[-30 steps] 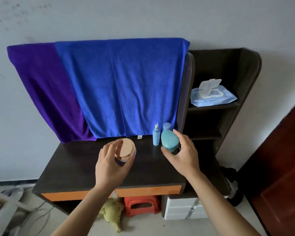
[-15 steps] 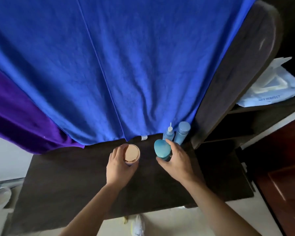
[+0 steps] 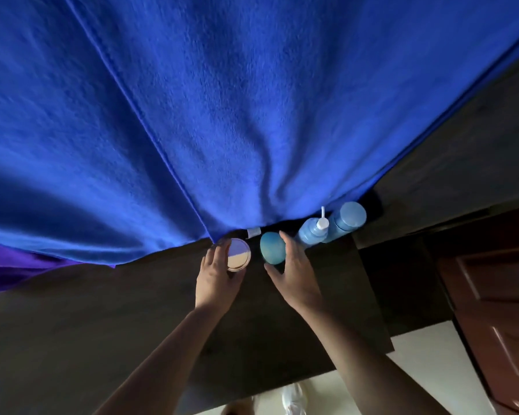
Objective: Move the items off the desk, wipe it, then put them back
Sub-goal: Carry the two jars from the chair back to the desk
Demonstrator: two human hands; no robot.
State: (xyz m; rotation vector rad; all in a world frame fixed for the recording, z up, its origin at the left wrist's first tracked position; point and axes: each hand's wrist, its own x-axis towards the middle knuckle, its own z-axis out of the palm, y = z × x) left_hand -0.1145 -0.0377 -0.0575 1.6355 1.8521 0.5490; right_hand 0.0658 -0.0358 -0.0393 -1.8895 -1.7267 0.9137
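The tan-lidded jar (image 3: 238, 254) is at the far edge of the desk (image 3: 102, 324), left hand (image 3: 218, 277) curled round its near-left side; just right, the teal jar (image 3: 272, 247) sits in the right hand's (image 3: 294, 274) curled fingers, beside the spray bottle (image 3: 312, 233)

Head view looks steeply down, close over the desk (image 3: 102, 339).

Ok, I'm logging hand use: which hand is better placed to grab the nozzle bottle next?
Right, probably. The right hand grips the teal jar directly beside the nozzle bottle; the left hand holds the tan-lidded jar farther left, with the teal jar in between.
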